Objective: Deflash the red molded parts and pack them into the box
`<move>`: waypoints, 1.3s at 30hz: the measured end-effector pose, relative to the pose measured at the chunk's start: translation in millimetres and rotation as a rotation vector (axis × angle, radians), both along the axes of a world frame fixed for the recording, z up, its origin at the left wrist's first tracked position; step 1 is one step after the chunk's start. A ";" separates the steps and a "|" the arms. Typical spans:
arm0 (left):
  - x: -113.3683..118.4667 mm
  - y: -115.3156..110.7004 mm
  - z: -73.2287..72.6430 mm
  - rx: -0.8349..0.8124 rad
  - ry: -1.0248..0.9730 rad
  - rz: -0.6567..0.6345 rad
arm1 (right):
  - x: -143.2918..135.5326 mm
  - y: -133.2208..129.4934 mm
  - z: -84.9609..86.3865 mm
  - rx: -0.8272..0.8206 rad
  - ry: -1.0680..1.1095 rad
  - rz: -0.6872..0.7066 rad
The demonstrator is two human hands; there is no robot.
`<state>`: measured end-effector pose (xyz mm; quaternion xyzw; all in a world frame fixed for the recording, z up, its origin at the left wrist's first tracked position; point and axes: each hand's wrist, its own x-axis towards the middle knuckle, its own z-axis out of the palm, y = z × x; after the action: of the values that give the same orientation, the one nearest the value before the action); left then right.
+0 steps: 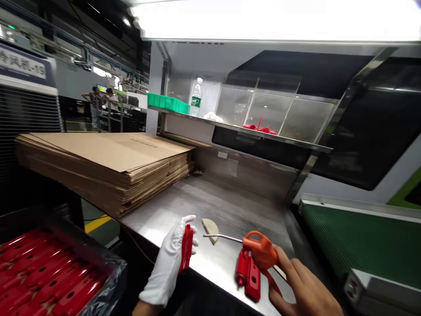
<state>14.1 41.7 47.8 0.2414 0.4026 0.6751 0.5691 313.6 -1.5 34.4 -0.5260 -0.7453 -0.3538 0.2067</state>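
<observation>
My left hand (167,254), in a white glove, is closed around a red plastic part (187,248), held upright at the table's front edge. My bare right hand (302,287) grips an orange air blow gun (261,249) from behind, fingers at its handle end. The gun's thin metal nozzle points left, towards my gloved hand. Under the gun, two red plastic pieces (253,278) lie side by side on the metal table (217,197), partly covered by it. A pale half-round piece (210,230) lies just beyond the nozzle tip.
Stacked cardboard sheets (108,153) fill the table's left side. At lower left stands a lined bin (115,267) of red parts. A shelf (279,139) holds a green tray (167,103), a water bottle (196,98) and red pieces. A green conveyor (358,237) runs at right. Two people stand far left.
</observation>
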 end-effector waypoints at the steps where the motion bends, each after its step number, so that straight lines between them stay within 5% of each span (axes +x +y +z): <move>1: -2.3 -1.6 0.1 0.012 0.039 -0.045 | 2.1 0.7 1.6 -0.002 -0.009 -0.008; 3: -7.6 -1.7 0.6 0.046 0.078 -0.061 | 6.4 2.0 2.7 -0.012 -0.025 -0.005; 9: -6.7 13.1 -4.8 0.025 0.094 0.284 | -0.5 0.9 -4.1 -0.126 0.002 0.061; 16: -7.2 6.0 -18.7 0.027 0.279 -0.074 | 2.6 -4.4 0.6 -0.208 0.201 -0.025; 19: -15.9 2.9 -8.9 0.017 0.032 -0.107 | 24.2 9.4 3.9 -0.497 0.398 -0.044; 23: -12.1 1.1 5.5 0.091 -0.408 -0.229 | 54.7 62.5 6.2 -0.733 0.574 -0.167; 30: 19.8 -18.3 10.3 -0.028 -0.441 -0.248 | 83.5 149.8 -19.7 -0.782 0.569 -0.407; 35: 33.0 -21.5 1.0 -0.071 -0.472 -0.233 | 84.2 152.1 -35.2 -0.746 0.551 -0.452; 39: 38.0 -15.5 -11.7 -0.113 -0.545 -0.269 | 79.2 133.8 -22.9 -0.623 0.622 -0.358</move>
<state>52.2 26.2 36.2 0.0704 0.2365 0.6100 0.7530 392.8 132.3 11.5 -0.7641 -0.6163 0.0309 0.1881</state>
